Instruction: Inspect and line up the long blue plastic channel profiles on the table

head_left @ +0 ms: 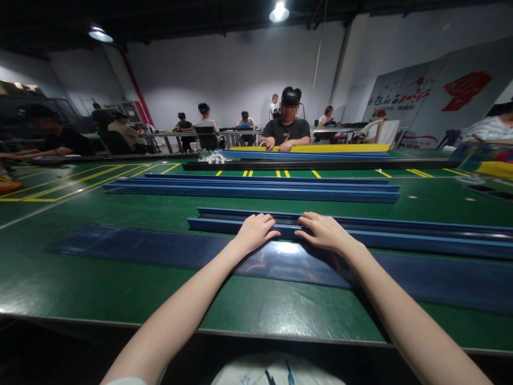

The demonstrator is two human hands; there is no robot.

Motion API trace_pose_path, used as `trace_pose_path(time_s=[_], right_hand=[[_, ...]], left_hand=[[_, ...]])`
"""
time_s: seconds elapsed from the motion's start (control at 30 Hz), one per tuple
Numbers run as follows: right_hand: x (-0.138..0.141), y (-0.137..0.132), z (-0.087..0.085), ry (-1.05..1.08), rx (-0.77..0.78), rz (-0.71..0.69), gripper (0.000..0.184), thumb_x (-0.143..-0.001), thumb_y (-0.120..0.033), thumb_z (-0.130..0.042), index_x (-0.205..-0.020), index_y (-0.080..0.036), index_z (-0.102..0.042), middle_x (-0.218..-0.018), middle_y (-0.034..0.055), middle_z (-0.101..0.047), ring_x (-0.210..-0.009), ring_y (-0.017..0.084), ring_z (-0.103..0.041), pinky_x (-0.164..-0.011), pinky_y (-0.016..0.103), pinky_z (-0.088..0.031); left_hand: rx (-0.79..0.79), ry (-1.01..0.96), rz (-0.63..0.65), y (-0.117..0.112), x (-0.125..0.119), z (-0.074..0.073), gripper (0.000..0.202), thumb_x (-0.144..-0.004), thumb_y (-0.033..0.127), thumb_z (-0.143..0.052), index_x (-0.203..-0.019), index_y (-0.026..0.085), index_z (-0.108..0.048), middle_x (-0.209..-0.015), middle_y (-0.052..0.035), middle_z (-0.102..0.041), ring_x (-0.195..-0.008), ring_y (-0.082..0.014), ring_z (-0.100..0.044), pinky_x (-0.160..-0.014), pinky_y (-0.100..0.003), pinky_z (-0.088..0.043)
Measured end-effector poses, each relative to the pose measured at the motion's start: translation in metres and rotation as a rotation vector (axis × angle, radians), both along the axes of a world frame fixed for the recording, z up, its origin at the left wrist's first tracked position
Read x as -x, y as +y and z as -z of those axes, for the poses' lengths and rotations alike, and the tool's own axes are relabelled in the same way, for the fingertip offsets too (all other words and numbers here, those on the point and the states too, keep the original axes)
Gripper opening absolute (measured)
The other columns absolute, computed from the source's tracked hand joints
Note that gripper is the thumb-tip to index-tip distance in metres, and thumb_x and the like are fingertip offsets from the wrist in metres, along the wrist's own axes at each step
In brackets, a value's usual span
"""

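A long flat dark blue strip lies across the green table in front of me. Just behind it rests a long blue channel profile with raised edges. My left hand and my right hand sit side by side on the near edge of this profile, where it meets the flat strip. The fingers of both hands curl over the profile's edge and press on it. Both forearms reach forward from the bottom of the view.
Further back lies a set of long blue profiles, then a dark rail. A person sits opposite with blue and yellow strips. Other people sit at tables behind and at both sides. Yellow lines mark the green surface.
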State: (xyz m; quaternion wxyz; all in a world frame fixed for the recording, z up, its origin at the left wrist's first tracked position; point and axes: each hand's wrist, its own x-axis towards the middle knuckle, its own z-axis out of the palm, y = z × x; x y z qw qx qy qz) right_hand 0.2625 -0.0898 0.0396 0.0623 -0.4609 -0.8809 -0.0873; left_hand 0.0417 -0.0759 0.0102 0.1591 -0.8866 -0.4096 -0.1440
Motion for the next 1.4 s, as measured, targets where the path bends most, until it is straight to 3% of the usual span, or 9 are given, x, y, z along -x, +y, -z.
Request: trace_pose_path(time_s=[0.23, 0.47, 0.9, 1.07, 1.27, 1.4], right_hand=[[-0.002, 0.001, 0.001, 0.033, -0.022, -0.013, 0.036, -0.089, -0.043, -0.036, -0.098, -0.017, -0.059, -0.096, 0.0096, -0.059, -0.089, 0.020, -0.055, -0.071, 0.027, -0.039], [-0.004, 0.003, 0.008, 0.131, -0.100, -0.040, 0.049, -0.088, -0.045, -0.037, -0.123, -0.013, -0.047, -0.113, 0.0136, -0.057, -0.100, 0.023, -0.055, -0.084, 0.033, -0.042], [-0.019, 0.008, 0.002, 0.164, -0.151, -0.057, 0.048, -0.086, -0.049, -0.040, -0.116, -0.013, -0.053, -0.108, 0.0132, -0.057, -0.096, 0.024, -0.053, -0.080, 0.034, -0.043], [-0.021, 0.011, 0.008, 0.137, -0.118, -0.065, 0.051, -0.084, -0.051, -0.043, -0.117, -0.014, -0.053, -0.116, 0.0131, -0.056, -0.101, 0.025, -0.052, -0.084, 0.037, -0.040], [-0.024, 0.012, 0.015, 0.135, -0.085, -0.034, 0.057, -0.082, -0.051, -0.045, -0.124, -0.013, -0.049, -0.119, 0.0157, -0.055, -0.105, 0.026, -0.052, -0.086, 0.039, -0.038], [-0.025, 0.012, 0.015, 0.139, -0.079, -0.032, 0.055, -0.082, -0.050, -0.046, -0.125, -0.015, -0.049, -0.116, 0.0150, -0.058, -0.101, 0.025, -0.054, -0.084, 0.039, -0.039]], left_hand=[[-0.008, -0.009, 0.001, 0.001, 0.000, 0.003, 0.033, -0.087, 0.048, -0.043, -0.093, 0.018, -0.057, -0.101, -0.0015, -0.062, -0.093, -0.0165, -0.055, -0.075, -0.028, -0.038], [0.013, -0.039, 0.017, 0.001, 0.001, 0.003, 0.032, -0.086, 0.047, -0.046, -0.094, 0.019, -0.057, -0.103, -0.0020, -0.062, -0.095, -0.0166, -0.054, -0.077, -0.027, -0.038], [0.072, -0.217, -0.054, -0.001, 0.007, -0.014, 0.031, -0.086, 0.047, -0.046, -0.092, 0.020, -0.059, -0.097, -0.0003, -0.063, -0.092, -0.0161, -0.054, -0.078, -0.028, -0.037], [0.083, -0.284, -0.136, 0.002, 0.011, -0.018, 0.034, -0.085, 0.048, -0.046, -0.102, 0.020, -0.057, -0.108, -0.0029, -0.060, -0.102, -0.0177, -0.051, -0.084, -0.030, -0.036], [0.270, -0.159, -0.196, 0.012, 0.002, -0.027, 0.046, -0.087, 0.053, -0.037, -0.108, 0.018, -0.057, -0.108, -0.0060, -0.062, -0.103, -0.0215, -0.054, -0.087, -0.035, -0.038], [0.413, -0.022, -0.159, 0.025, -0.009, -0.042, 0.047, -0.087, 0.055, -0.034, -0.099, 0.018, -0.061, -0.102, -0.0078, -0.064, -0.096, -0.0231, -0.059, -0.080, -0.033, -0.043]])
